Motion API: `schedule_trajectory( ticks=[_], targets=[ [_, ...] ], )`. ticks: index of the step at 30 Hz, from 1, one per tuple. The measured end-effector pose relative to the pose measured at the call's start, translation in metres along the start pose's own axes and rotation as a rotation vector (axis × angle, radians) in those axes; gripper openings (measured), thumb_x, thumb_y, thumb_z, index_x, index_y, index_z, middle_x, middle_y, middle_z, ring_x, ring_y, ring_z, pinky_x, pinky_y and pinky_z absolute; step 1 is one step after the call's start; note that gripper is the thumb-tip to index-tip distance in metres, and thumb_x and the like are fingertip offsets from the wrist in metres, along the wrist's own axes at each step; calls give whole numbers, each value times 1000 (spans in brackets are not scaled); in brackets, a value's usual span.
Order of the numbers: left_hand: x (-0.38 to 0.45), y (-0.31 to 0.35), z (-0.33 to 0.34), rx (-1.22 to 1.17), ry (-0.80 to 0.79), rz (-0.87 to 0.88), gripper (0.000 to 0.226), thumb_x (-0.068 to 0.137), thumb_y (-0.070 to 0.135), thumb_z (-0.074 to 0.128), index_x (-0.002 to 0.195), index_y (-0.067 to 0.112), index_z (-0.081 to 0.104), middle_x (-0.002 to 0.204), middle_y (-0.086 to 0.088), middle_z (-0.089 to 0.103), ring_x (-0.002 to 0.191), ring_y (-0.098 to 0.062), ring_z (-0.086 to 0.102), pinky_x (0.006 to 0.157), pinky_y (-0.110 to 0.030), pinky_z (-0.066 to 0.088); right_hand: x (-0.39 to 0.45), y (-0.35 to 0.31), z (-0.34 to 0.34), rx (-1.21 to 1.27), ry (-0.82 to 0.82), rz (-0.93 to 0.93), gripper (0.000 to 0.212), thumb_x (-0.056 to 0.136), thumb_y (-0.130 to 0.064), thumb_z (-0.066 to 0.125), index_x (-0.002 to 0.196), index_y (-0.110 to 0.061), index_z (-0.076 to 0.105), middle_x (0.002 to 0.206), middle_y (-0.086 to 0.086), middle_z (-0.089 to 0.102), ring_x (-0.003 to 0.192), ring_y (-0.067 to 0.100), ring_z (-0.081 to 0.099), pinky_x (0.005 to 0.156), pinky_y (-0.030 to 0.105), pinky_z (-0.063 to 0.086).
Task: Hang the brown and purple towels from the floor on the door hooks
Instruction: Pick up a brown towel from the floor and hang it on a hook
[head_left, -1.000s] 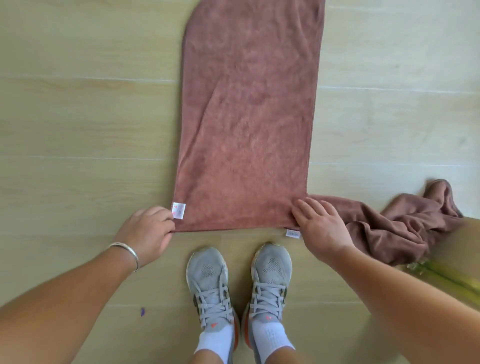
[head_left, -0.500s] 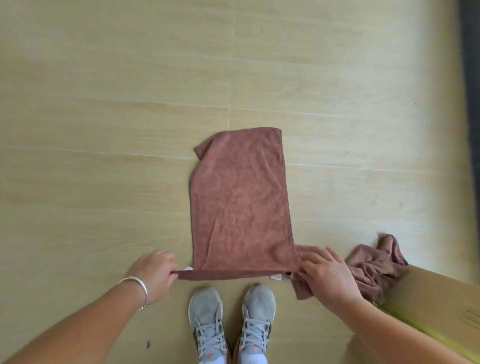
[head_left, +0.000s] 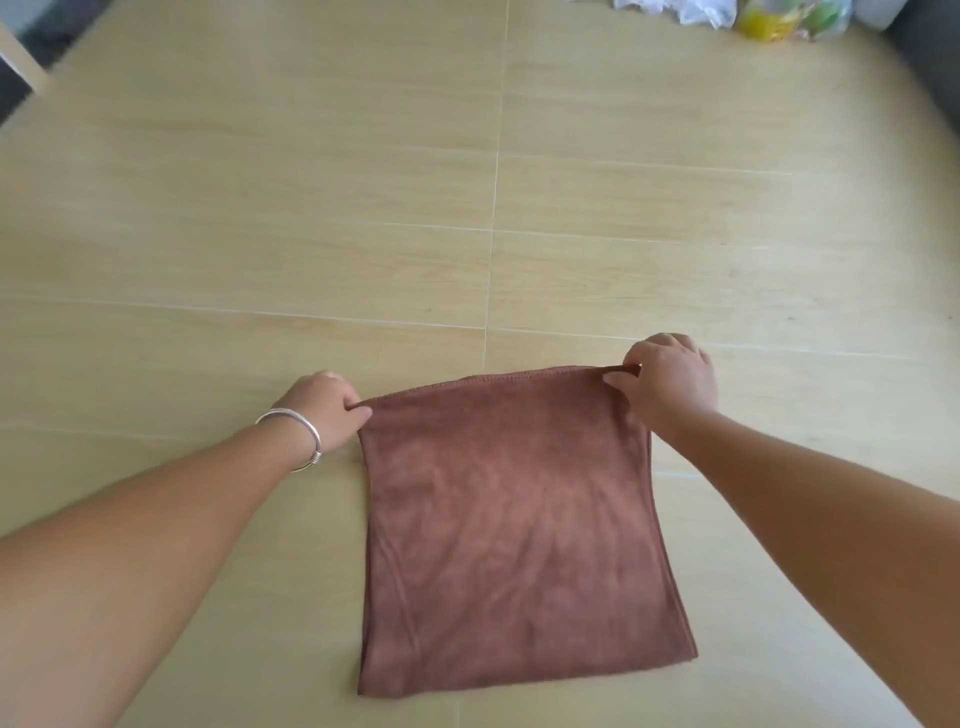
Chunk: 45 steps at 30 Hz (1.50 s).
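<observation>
Brown towel (head_left: 511, 525): hung between both hands, top edge level, length dropping toward the floor (head_left: 467, 208).
Left hand (head_left: 324, 410): pinched its left corner.
Right hand (head_left: 670, 382): pinched its right corner.
Hooks: unseen.

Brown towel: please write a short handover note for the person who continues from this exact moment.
Left hand: pinches the left top corner of the brown towel.
Right hand: pinches the right top corner.
Towel: held up by its top edge, hanging above the wooden floor.
Done: brown towel picked up.
Left: hang it on a door hook, then the purple towel. Neither the purple towel nor the hooks are in view.
</observation>
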<state>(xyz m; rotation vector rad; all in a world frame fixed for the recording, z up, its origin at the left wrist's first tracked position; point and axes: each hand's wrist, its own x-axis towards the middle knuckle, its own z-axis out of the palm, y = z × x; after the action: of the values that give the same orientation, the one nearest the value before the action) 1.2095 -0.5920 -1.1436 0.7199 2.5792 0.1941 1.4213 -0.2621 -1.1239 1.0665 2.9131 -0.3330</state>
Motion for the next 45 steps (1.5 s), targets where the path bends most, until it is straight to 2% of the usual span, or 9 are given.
schedule_trajectory(
  ticks=[2, 4, 6, 12, 19, 25, 32, 37, 45],
  targets=[
    [27, 1, 21, 4, 89, -86, 20, 87, 29, 59, 103, 20, 68, 118, -11, 58, 113, -31, 53, 92, -38, 46, 23, -1, 33, -34, 12, -4, 26, 87, -41, 64, 105, -23, 66, 123, 1, 58, 126, 22, 38, 103, 34, 26],
    [27, 6, 44, -50, 217, -120, 52, 85, 28, 61, 135, 19, 48, 140, -11, 43, 127, -32, 42, 102, -41, 40, 27, 1, 59, -65, 23, -24, 46, 90, -41, 59, 132, -24, 49, 144, 4, 43, 136, 23, 29, 112, 37, 21],
    [-4, 13, 66, -20, 344, 46, 66, 85, 30, 62, 144, 15, 37, 150, -12, 33, 135, -32, 35, 108, -45, 34, 7, 6, 74, -96, 16, -137, 60, 90, -40, 56, 144, -24, 33, 155, 5, 27, 143, 24, 22, 117, 40, 17],
    [-140, 29, 125, 313, 68, 494, 76, 84, 63, 40, 150, 26, 30, 157, -9, 24, 144, -26, 24, 112, -51, 19, -108, 29, 95, -134, -150, -527, 64, 94, -58, 37, 146, -22, 39, 157, 5, 27, 145, 23, 23, 119, 44, 19],
    [-120, 24, 145, 471, -38, 534, 82, 79, 74, 38, 147, 27, 35, 153, -12, 31, 140, -29, 31, 106, -55, 26, -97, 34, 113, -276, -237, -536, 74, 92, -68, 19, 152, -25, 25, 160, 7, 19, 147, 26, 16, 119, 47, 13],
    [-50, 14, 100, 647, -37, 416, 89, 64, 79, -29, 142, 37, -24, 154, -5, -23, 147, -23, -13, 116, -50, -9, -52, 10, 101, -323, -234, -457, 72, 92, -64, 16, 154, -28, 6, 162, 3, 0, 148, 21, -2, 120, 44, 4],
    [-89, -2, 117, 611, -30, 655, 82, 83, 71, 32, 147, 21, 34, 154, -14, 29, 140, -29, 31, 110, -52, 26, -119, 33, 106, -341, -322, -652, 65, 96, -56, 23, 154, -27, 16, 162, 4, 5, 149, 21, 4, 121, 42, 7],
    [-99, -20, 106, 640, 7, 698, 75, 85, 61, 31, 141, 14, 43, 147, -14, 41, 133, -30, 44, 105, -54, 39, -149, 49, 93, -411, -363, -766, 78, 90, -69, 32, 150, -18, 33, 158, 8, 23, 145, 25, 23, 115, 46, 18],
    [-91, -28, 112, 606, 109, 781, 59, 88, 40, 33, 134, 10, 54, 140, -14, 51, 125, -29, 54, 99, -52, 45, -148, 52, 90, -469, -248, -845, 57, 94, -48, 35, 140, -20, 50, 146, 7, 45, 131, 27, 48, 103, 47, 45]
  ],
)
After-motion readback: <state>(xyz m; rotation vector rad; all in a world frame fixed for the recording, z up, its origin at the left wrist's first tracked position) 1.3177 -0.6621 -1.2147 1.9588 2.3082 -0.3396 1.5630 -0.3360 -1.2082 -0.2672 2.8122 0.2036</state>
